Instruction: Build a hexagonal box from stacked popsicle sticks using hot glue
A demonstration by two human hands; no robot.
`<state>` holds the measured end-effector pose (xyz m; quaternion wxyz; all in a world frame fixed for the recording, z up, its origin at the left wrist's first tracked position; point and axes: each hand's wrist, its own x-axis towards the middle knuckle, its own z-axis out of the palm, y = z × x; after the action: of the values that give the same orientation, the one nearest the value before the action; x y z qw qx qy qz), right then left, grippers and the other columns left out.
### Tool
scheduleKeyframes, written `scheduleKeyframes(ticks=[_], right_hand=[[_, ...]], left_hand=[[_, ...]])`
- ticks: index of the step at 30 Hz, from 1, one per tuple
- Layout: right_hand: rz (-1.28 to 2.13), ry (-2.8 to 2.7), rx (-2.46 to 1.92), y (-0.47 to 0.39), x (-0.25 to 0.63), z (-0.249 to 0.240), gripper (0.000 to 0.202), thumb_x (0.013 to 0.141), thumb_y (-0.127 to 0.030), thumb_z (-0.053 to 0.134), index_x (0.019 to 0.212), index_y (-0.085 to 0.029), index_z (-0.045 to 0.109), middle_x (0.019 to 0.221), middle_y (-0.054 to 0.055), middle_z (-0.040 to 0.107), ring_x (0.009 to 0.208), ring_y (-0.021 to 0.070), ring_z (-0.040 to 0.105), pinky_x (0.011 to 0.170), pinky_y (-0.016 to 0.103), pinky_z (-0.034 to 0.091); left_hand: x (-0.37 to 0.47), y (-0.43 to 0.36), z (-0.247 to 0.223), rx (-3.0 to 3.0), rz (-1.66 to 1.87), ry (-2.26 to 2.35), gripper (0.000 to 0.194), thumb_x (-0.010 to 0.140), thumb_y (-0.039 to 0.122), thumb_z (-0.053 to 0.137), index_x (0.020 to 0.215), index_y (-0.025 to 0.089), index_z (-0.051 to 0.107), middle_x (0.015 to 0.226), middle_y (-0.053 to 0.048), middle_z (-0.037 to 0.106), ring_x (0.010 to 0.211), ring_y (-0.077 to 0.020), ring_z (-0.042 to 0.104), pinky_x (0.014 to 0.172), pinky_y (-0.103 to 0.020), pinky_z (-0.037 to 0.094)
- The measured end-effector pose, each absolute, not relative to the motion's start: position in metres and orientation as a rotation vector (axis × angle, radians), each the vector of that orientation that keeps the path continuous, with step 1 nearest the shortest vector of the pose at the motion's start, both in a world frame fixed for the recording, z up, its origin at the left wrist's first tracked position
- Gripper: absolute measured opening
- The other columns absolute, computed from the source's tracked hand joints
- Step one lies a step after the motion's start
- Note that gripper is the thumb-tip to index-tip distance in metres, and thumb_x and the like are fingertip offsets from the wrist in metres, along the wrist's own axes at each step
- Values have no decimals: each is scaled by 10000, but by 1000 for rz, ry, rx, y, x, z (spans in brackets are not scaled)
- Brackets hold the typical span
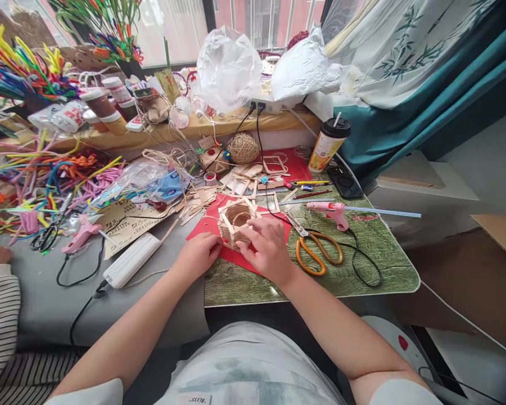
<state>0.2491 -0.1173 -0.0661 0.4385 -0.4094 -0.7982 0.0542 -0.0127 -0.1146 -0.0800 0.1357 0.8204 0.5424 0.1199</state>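
A hexagonal box of stacked wooden craft sticks [225, 228] stands on red paper [198, 228], and a loop of twine [237, 217] shows at its opening. My right hand [270, 247] is at the box's right front, fingers bent over the rim and thumb at the front wall. Low at the box's left front, my left hand [200, 256] has its thumb and fingers pressed together; whatever is between them is hidden. Orange-handled scissors [316, 247] lie to the right of my right hand. Beyond them rests a pink glue gun [331, 212] with a clear glue stick.
A lidded drink cup [325, 147] and a black phone [344, 181] stand at the back right. Loose craft sticks [200, 199] and a twine ball [243, 148] are behind the box. Another person's sleeve [0, 315], a second glue gun [81, 233] and a white power strip [132, 260] are left.
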Motion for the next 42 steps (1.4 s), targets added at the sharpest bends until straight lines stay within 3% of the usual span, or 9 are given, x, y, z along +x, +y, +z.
scheduleKeyframes(ticks=[6, 9, 16, 21, 26, 42], right_hand=[[6, -2059, -1152, -122, 219, -59, 157, 1064, -353, 640, 1119, -225, 712, 982, 80, 725, 963, 260, 617, 851, 439, 425], [12, -2041, -1168, -122, 214, -58, 131, 1073, -294, 606, 1023, -219, 701, 906, 58, 701, 916, 241, 607, 823, 414, 415], [-38, -2033, -1193, -127, 203, -60, 168, 1051, -246, 618, 1194, -218, 701, 912, 53, 722, 879, 237, 631, 767, 398, 402], [46, -2033, -1214, -123, 201, -62, 187, 1095, -279, 573, 958, -217, 685, 819, 28, 730, 744, 174, 654, 689, 339, 398], [30, -2024, -1217, -117, 206, -63, 234, 1079, -236, 568, 852, -227, 625, 800, 22, 713, 759, 171, 661, 717, 319, 401], [24, -1968, -1176, -107, 216, -65, 230, 1078, -203, 553, 863, -221, 630, 767, 17, 699, 747, 171, 663, 717, 323, 437]], left_hand=[[-10, -124, -70, 2411, 363, 1533, 131, 997, 242, 528, 902, 224, 616, 898, -44, 700, 875, -214, 654, 746, -323, 467], [-9, -127, -68, 2428, 347, 1488, 123, 992, 246, 537, 906, 228, 624, 888, -37, 705, 872, -213, 663, 775, -331, 478], [-6, -134, -63, 2422, 370, 1482, 116, 977, 227, 524, 899, 220, 609, 906, -45, 711, 853, -208, 662, 745, -325, 468], [-1, -132, -63, 2408, 356, 1477, 128, 952, 223, 522, 835, 220, 573, 861, -47, 688, 793, -198, 639, 698, -312, 438], [-12, -128, -63, 2364, 326, 1525, 118, 922, 223, 519, 811, 222, 557, 822, -44, 664, 765, -196, 620, 680, -305, 419], [-89, -147, -48, 2131, 150, 1783, 117, 913, 309, 537, 887, 240, 627, 837, 0, 680, 743, -186, 620, 666, -305, 423]])
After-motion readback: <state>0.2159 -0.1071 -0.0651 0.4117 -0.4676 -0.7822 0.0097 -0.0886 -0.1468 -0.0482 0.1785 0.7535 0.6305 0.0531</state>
